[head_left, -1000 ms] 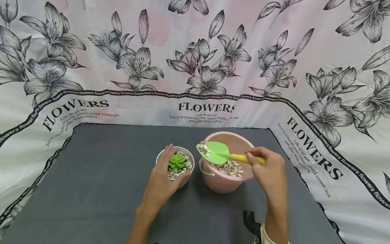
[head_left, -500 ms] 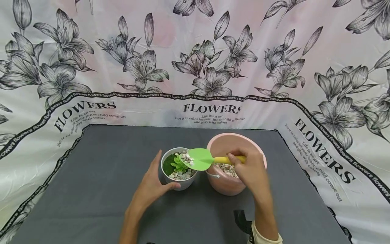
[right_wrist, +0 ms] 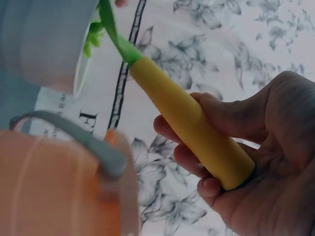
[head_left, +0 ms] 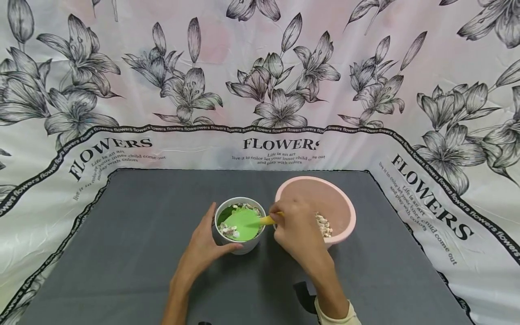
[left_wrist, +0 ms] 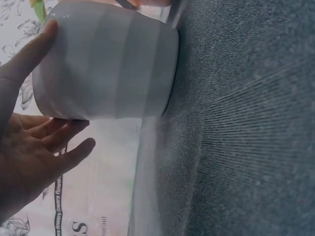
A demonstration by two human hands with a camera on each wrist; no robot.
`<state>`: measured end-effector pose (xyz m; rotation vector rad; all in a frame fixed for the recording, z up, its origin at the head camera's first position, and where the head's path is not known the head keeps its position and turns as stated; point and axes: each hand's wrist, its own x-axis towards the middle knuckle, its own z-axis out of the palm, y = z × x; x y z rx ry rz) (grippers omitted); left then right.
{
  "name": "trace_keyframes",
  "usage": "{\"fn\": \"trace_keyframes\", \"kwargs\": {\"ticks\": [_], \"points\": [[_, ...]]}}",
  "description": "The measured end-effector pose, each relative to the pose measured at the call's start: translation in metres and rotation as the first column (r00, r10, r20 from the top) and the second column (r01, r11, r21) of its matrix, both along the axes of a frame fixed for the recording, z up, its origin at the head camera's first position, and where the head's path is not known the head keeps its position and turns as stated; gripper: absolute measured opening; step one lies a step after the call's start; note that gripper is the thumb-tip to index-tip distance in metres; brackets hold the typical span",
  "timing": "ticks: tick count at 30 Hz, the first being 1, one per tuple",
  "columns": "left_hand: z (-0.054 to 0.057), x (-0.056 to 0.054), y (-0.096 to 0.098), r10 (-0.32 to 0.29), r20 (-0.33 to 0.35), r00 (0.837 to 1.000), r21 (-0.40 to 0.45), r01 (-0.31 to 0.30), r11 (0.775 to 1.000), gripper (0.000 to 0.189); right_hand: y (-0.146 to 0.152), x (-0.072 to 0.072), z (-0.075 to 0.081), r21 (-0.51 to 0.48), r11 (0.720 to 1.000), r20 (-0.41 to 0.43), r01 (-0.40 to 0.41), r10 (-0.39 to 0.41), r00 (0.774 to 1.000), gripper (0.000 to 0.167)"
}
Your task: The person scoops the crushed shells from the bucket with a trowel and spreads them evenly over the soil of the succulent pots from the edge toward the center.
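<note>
A white flower pot (head_left: 248, 246) with a ridged side stands upright on the grey table. My left hand (head_left: 198, 253) holds it from the left, thumb on the near side and fingers on the far side. My right hand (head_left: 302, 234) grips the yellow handle (right_wrist: 182, 118) of a small trowel. The trowel's green blade (head_left: 243, 224) lies over the pot's mouth, tilted down and hiding most of the succulent inside. Green leaves (right_wrist: 92, 38) show at the rim in the right wrist view. Pebbles (head_left: 228, 231) lie in the pot around the blade.
Close to the pot's right stands a pink bucket (head_left: 345, 212) with more pebbles (head_left: 323, 225) inside, partly covered by my right hand. Its grey handle (right_wrist: 78, 137) hangs toward the pot. A flower-print cloth (head_left: 280, 151) rises behind the grey table (head_left: 134, 234).
My right hand has carried the loaded trowel left from above the bucket to the pot and tipped the blade; the stones have slid off it. My left hand has shifted lower around the pot.
</note>
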<state>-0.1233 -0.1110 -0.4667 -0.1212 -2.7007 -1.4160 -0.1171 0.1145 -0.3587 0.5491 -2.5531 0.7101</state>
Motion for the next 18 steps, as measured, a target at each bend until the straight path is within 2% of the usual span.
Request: {"fn": "trace_keyframes", "kwargs": {"ticks": [2, 4, 7, 9, 12, 18], "points": [[0.0, 0.0, 0.0, 0.005, -0.021, 1.0, -0.014, -0.005, 1.0, 0.131, -0.005, 0.0, 0.0, 0.075, 0.997, -0.093, -0.036, 0.043, 0.995, 0.015], [-0.001, 0.0, 0.0, 0.018, -0.043, 0.999, -0.035, -0.019, 0.999, 0.131, -0.009, -0.002, -0.002, 0.145, 0.987, -0.188, -0.073, 0.1, 0.977, 0.016], [-0.003, 0.0, -0.001, 0.041, -0.062, 0.997, -0.049, -0.044, 0.998, 0.129, -0.013, -0.004, -0.005, 0.221, 0.968, -0.318, -0.119, 0.187, 0.93, 0.015], [-0.004, 0.002, -0.002, 0.059, -0.072, 0.996, -0.049, -0.062, 0.997, 0.125, -0.015, -0.006, -0.006, 0.243, 0.962, -0.376, -0.128, 0.215, 0.901, 0.016], [-0.005, 0.003, -0.006, 0.075, -0.081, 0.994, -0.022, -0.077, 0.997, 0.118, -0.018, -0.007, -0.007, 0.258, 0.957, -0.417, -0.131, 0.233, 0.879, 0.016], [-0.006, 0.004, -0.011, 0.067, -0.074, 0.995, 0.067, -0.062, 0.996, 0.108, -0.021, -0.009, -0.004, 0.269, 0.953, -0.437, -0.141, 0.251, 0.864, 0.016]]}}
